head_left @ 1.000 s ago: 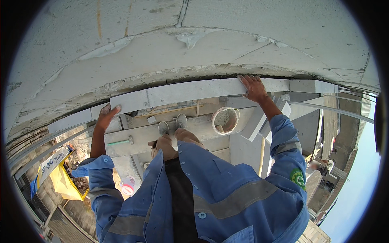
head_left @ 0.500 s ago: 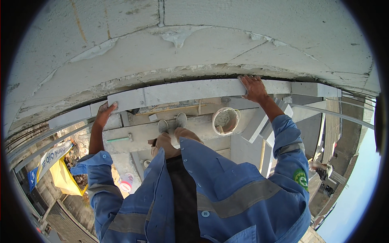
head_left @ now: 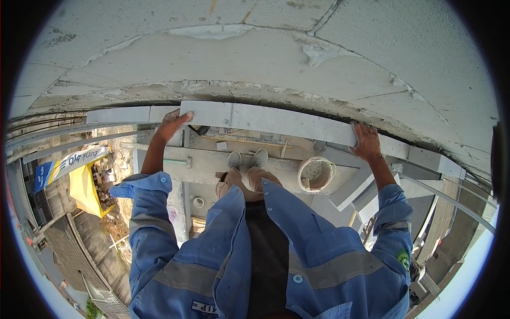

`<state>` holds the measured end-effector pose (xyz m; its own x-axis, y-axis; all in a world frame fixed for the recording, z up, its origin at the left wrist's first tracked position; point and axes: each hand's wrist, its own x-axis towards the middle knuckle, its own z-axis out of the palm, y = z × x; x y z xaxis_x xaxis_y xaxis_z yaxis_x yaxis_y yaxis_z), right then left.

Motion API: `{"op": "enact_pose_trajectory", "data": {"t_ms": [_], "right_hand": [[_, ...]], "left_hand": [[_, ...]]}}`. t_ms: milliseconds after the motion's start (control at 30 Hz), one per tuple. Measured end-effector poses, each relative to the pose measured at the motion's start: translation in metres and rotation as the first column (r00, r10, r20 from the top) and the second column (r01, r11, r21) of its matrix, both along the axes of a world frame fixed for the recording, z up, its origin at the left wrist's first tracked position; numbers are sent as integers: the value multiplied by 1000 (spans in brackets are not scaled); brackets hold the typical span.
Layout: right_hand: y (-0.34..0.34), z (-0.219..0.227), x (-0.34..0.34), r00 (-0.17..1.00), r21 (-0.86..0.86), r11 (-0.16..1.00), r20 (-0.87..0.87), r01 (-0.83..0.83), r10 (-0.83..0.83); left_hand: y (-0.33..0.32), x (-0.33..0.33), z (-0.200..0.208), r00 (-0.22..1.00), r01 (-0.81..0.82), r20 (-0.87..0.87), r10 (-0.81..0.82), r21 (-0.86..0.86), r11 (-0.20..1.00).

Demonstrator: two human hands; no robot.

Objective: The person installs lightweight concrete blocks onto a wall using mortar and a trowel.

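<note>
A row of light-grey concrete blocks runs along the foot of the rough grey wall (head_left: 249,61). My left hand (head_left: 173,125) is closed around the left end of a shorter block (head_left: 206,112), its thumb on the near face and its fingers over the top. That end stands a little proud of the lower blocks (head_left: 119,115) at its left. Farther right, my right hand (head_left: 366,141) grips the top edge of a longer block (head_left: 292,122), fingers spread over it toward the wall. A thin seam parts these two blocks. The far side of the row is hidden.
Below stands a bucket (head_left: 316,174) of grey mortar, beside my shoes on a plank platform (head_left: 212,154). A green-handled hammer (head_left: 183,161) lies left of them. Loose blocks (head_left: 353,189) lean at the right. Metal rails (head_left: 451,199) flank the platform, with a drop to the ground at left.
My view has swung, so the wall, blocks and bucket appear farther right and the left side higher. Both hands stay on the same blocks, with no clear shift of the blocks.
</note>
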<state>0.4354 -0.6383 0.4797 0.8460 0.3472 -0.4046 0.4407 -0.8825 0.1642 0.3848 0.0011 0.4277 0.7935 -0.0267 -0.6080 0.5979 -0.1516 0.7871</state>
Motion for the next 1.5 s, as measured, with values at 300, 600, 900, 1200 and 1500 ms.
{"op": "enact_pose_trajectory", "data": {"t_ms": [300, 600, 900, 1200, 1500], "right_hand": [[-10, -8, -4, 998, -13, 998, 23, 62, -62], [2, -17, -71, 830, 161, 916, 388, 367, -401], [8, -171, -129, 813, -198, 814, -107, 546, -572], [435, -269, -162, 518, 86, 768, -785, 635, -340], [413, -342, -236, 274, -117, 678, -855, 726, -440]], "left_hand": [[-12, -12, -16, 987, -122, 97, 126, -47, 991], [-55, -168, -113, 573, -818, 225, 788, 102, 566], [-22, -348, -331, 474, -647, -247, 845, 553, 525], [112, -335, -604, 780, 27, -329, 532, 868, 496], [128, -336, -639, 927, 0, -192, 321, 859, 512]]}}
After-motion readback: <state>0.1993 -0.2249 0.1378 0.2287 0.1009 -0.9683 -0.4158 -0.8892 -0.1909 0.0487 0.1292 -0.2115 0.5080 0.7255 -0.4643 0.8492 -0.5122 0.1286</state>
